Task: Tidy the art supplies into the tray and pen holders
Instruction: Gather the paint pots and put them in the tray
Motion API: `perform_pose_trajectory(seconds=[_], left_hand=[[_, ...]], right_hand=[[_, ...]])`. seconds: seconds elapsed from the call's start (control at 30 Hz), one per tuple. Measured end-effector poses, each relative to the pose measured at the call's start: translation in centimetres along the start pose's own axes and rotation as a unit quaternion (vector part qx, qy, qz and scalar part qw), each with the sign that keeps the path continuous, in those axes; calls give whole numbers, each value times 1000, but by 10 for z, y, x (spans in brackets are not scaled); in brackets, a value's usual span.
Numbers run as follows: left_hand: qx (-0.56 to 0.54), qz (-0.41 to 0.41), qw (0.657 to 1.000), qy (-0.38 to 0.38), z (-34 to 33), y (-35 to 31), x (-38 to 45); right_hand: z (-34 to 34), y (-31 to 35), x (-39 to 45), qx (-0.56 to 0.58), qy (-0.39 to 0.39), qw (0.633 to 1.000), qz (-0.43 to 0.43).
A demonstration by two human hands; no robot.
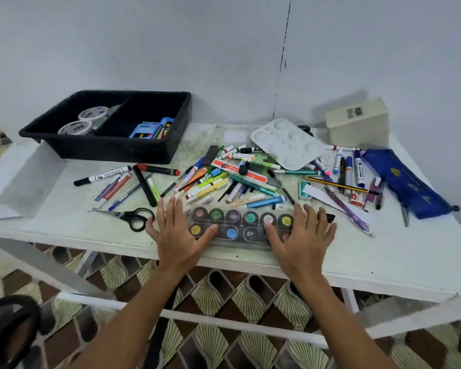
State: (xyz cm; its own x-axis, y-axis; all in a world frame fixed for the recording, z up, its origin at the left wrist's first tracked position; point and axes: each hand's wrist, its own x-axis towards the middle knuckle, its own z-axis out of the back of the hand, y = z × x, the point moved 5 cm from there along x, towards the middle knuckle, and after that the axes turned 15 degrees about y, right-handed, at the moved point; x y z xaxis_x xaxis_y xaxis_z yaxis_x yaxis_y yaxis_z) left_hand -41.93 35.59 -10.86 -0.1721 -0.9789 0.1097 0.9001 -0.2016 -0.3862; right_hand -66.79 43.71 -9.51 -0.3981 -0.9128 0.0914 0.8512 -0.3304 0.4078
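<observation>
White table (pixel 357 257) against a pale wall, littered with pens. Left hand (pixel 177 235) and right hand (pixel 302 235), fingers spread, rest on the ends of a clear paint-pot case (pixel 240 226) at the front edge. One marker (pixel 103 175) reads "WHITEBOARD". Black tray (pixel 104 149) sits back left.

1 tray (pixel 112 153), 2 tape rolls (pixel 92 113), 1 scissors (pixel 133 217), 1 palette (pixel 288 143).
</observation>
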Motion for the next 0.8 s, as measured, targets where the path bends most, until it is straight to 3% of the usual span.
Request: perform_pose_trajectory(seconds=[0.2,0.37,0.6,0.8], left_hand=[[13,-2,1000,11,-4,5,-4],[4,17,1000,3,-4,6,-4],[-27,2,1000,-3,-3,6,-4],[-47,-47,998,-14,0,0,-6]], right_hand=[[-6,-11,-12,-5,21,997,-78],[-9,-14,-19,2,-14,994,-104],[-10,-15,-19,33,-78,991,-107],[-11,-9,-20,88,-101,990,-55]])
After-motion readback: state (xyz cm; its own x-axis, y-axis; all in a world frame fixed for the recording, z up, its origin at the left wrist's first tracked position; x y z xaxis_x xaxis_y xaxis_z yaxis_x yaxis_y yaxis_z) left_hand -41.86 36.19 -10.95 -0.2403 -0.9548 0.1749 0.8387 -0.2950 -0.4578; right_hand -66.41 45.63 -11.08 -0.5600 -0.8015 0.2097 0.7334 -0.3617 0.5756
